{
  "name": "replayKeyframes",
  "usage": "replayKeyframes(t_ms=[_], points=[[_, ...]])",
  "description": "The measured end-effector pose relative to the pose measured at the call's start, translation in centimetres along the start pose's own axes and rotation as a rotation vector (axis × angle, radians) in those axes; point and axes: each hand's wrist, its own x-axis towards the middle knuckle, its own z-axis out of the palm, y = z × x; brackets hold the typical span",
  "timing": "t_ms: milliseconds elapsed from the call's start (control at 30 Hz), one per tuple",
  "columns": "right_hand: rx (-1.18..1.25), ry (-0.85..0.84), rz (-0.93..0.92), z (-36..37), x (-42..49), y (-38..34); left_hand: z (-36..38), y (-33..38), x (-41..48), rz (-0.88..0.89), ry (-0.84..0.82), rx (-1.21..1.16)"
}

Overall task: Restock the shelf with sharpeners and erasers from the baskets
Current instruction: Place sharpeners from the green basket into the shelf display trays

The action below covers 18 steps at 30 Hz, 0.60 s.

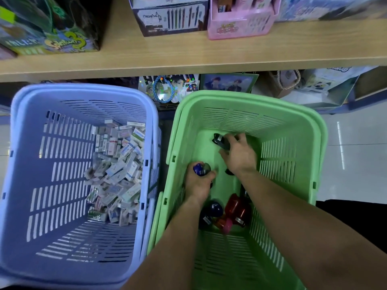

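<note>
- A blue sharpener [200, 168] is gripped in the left hand [198, 186], fingers curled round it, low against the left wall of the green basket [230, 96]
- A black sharpener [220, 141] is covered by the closed fingertips of the right hand [238, 156] at the far end of the basket floor; the frame is blurred there, so how firmly it is clasped cannot be told
- More stock is left loose at the near end of the same basket: a dark blue sharpener [214, 209], a red sharpener [236, 207] just to its right, and smaller pink and orange pieces below them
- The erasers [117, 170] are heaped along the right side of the blue basket [83, 88], which stands just left of the green one; no hand is near them
- The shelf [167, 56] runs across the far side above both baskets, with bare wood in front of a pen box [169, 17] and a pink box [240, 24]
- The step in hand is judged to be the gathering of sharpeners, with nothing yet carried up
- The next move calls for both hands to be lifted clear of the basket rim with their loads held fast, then set down on the bare wood without the boxes being knocked
</note>
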Motion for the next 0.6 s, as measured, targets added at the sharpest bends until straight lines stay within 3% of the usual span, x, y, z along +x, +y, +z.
replayKeyframes(t_ms=[133,333,600], points=[[0.163,0.013,0.030,-0.1,-0.3,0.0,-0.1,0.2,-0.2,-0.013,0.001,-0.017],[0.764,0.001,0.239,-3.4,-3.8,-0.6,0.0,3.8,-2.1,0.009,-0.047,-0.141],[1.051,0.078,0.129,-12.5,-11.5,-3.2,-0.7,12.1,-9.1,0.241,-0.141,-0.172]])
